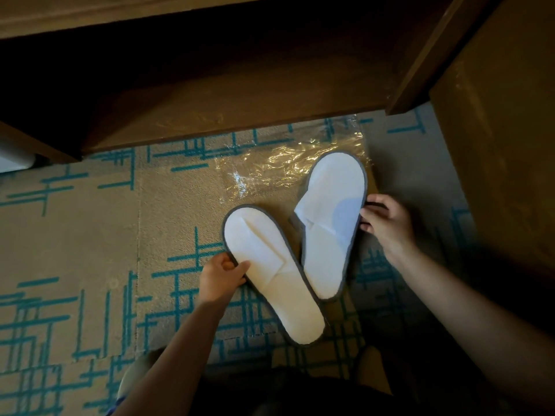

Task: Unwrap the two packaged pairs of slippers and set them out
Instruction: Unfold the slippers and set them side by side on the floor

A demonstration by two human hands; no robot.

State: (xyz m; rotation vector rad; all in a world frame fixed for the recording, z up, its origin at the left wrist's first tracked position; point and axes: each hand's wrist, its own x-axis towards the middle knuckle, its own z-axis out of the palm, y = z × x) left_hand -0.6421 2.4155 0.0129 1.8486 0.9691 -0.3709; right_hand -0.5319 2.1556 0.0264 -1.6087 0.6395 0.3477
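Two flat white slippers with grey trim lie on the carpet in a V, their heel ends overlapping. The left slipper (271, 273) is pinched at its left edge by my left hand (220, 276). The right slipper (332, 223) is held at its right edge by my right hand (387, 223). Its toe end rests on a crumpled clear plastic wrapper (270, 166) spread on the carpet behind them. No other slipper pair shows in the head view.
Brown wooden furniture (210, 115) with a dark recess runs along the top, and a wooden panel (495, 130) stands at the right. The carpet (75, 235) is beige with teal lines. A white object (15, 157) shows at the far left edge.
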